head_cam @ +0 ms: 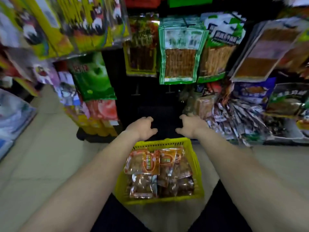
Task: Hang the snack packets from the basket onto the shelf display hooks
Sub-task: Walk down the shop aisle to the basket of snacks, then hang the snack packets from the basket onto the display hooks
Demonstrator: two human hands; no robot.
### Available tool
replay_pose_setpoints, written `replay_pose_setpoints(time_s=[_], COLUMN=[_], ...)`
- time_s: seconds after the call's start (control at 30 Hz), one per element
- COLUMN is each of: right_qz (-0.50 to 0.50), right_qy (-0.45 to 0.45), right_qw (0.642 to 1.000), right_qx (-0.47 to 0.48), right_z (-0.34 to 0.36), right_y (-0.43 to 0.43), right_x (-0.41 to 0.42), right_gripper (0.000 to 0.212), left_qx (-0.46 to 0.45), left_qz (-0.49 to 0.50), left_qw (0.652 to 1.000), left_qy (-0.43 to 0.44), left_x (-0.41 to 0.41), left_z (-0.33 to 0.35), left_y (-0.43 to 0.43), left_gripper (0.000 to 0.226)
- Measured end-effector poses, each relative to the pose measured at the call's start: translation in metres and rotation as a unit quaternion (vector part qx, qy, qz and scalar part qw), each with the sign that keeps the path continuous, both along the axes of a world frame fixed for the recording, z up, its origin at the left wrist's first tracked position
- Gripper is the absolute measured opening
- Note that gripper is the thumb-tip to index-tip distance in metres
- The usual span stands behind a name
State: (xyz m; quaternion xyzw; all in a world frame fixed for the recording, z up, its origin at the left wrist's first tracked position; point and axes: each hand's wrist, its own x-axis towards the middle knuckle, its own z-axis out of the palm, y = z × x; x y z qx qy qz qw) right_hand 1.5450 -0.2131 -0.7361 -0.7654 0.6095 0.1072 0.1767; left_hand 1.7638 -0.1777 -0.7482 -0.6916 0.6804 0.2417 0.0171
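As both arms reach forward, hands (167,128) empty, fingers curled, above basket (198,164)

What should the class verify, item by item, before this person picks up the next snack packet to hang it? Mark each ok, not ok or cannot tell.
1. Left hand empty, fingers spread: ok.
2. Right hand empty, fingers spread: ok.
3. Yellow basket within reach, below both hands: ok.
4. Snack packets left in the basket: ok.
5. Bare display hooks in the dark gap under the green packet: cannot tell, too dark and blurred.
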Motion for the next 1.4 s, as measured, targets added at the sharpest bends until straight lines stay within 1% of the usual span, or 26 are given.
replay_pose_setpoints(time_s=[0.13, 0.27, 0.37, 0.43, 0.53, 0.6, 0.67, 0.77, 0.83, 0.9, 0.97, 1.03, 1.1, 1.2, 1.23, 1.27, 1.33, 1.37, 1.4], right_qz=[-0.001, 0.01, 0.01, 0.004, -0.005, -0.023, -0.053, -0.095, -0.103, -0.109, -0.124, -0.134, -0.133, -0.187, -0.202, -0.202, -0.179, -0.177, -0.186], right_qy=[0.003, 0.014, 0.015, 0.012, 0.013, 0.008, 0.013, 0.043, 0.05, 0.043, 0.02, -0.009, -0.045, -0.153, -0.188, -0.213, -0.234, -0.244, -0.257], right_qw=[1.0, 0.999, 0.998, 0.995, 0.987, 0.984, 0.986, 0.991, 0.992, 0.992, 0.991, 0.99, 0.99, 0.97, 0.961, 0.955, 0.955, 0.953, 0.948], right_qx=[0.002, 0.029, 0.065, 0.1, 0.161, 0.177, 0.154, 0.081, 0.054, 0.046, 0.051, 0.035, 0.01, 0.021, 0.031, 0.037, 0.035, 0.03, 0.027], right_z=[-0.027, -0.076, -0.127, -0.162, -0.22, -0.26, -0.29, -0.318, -0.332, -0.345, -0.348, -0.348, -0.346, -0.34, -0.337, -0.334, -0.322, -0.315, -0.308], right_y=[0.049, 0.082, 0.08, 0.069, 0.048, 0.036, 0.028, 0.029, 0.03, 0.03, 0.028, 0.027, 0.03, 0.032, 0.032, 0.03, 0.028, 0.027, 0.027], right_x=[0.001, -0.004, -0.003, 0.001, 0.013, 0.021, 0.027, 0.038, 0.044, 0.046, 0.047, 0.047, 0.045, 0.04, 0.037, 0.035, 0.03, 0.029, 0.028], right_gripper=[0.072, 0.071, 0.071, 0.074, 0.075, 0.074, 0.073, 0.088, 0.095, 0.1, 0.108, 0.111, 0.104, 0.092, 0.083, 0.067, 0.026, 0.016, 0.016], left_qx=[0.004, 0.033, 0.058, 0.088, 0.127, 0.144, 0.142, 0.134, 0.139, 0.141, 0.14, 0.146, 0.137, 0.086, 0.081, 0.079, 0.077, 0.078, 0.087], left_qz=[0.006, 0.026, 0.043, 0.058, 0.074, 0.071, 0.063, 0.032, 0.018, 0.005, -0.01, -0.016, -0.022, -0.014, -0.009, -0.01, -0.002, 0.014, 0.041], left_qw=[1.0, 0.999, 0.997, 0.994, 0.989, 0.987, 0.987, 0.988, 0.988, 0.987, 0.985, 0.983, 0.983, 0.988, 0.988, 0.987, 0.987, 0.99, 0.994], left_qy=[0.002, 0.007, 0.033, 0.041, 0.02, -0.001, -0.03, -0.07, -0.071, -0.073, -0.098, -0.113, -0.117, -0.126, -0.133, -0.141, -0.139, -0.113, -0.061], left_x=[0.009, 0.012, 0.014, 0.018, 0.029, 0.036, 0.04, 0.041, 0.04, 0.04, 0.039, 0.039, 0.038, 0.035, 0.034, 0.033, 0.031, 0.032, 0.032], left_z=[-0.033, -0.079, -0.126, -0.164, -0.22, -0.251, -0.276, -0.305, -0.321, -0.333, -0.338, -0.338, -0.335, -0.324, -0.318, -0.312, -0.3, -0.295, -0.29], left_y=[0.052, 0.077, 0.081, 0.08, 0.07, 0.056, 0.038, 0.015, 0.008, 0.007, 0.01, 0.014, 0.018, 0.021, 0.021, 0.021, 0.023, 0.024, 0.026], left_gripper=[0.069, 0.07, 0.064, 0.065, 0.072, 0.074, 0.076, 0.083, 0.09, 0.101, 0.115, 0.122, 0.122, 0.104, 0.098, 0.094, 0.086, 0.082, 0.075])
